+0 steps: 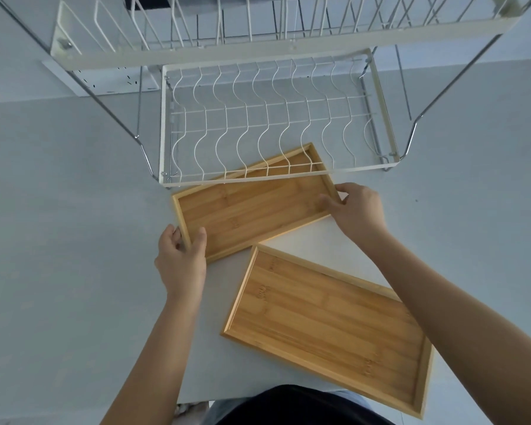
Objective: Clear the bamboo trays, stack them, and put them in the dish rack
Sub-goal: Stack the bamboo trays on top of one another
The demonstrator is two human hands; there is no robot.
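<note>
The left hand (181,256) pinches the near-left corner of the far bamboo tray (252,207), thumb inside the rim, fingers curled round the outside: a narrow grip, closed on wood. From there the tray's long axis runs up and to the right, its far corner tucked under the front edge of the dish rack (273,118). At the opposite short end the right hand (357,207) holds the rim in the same way. Both trays look bare. The second bamboo tray (328,329) lies on the tabletop (74,210) below and between the two grips, nearer the right arm, its corner just beside the held tray's long edge. Stacking probably means lifting the held tray back toward the body.
</note>
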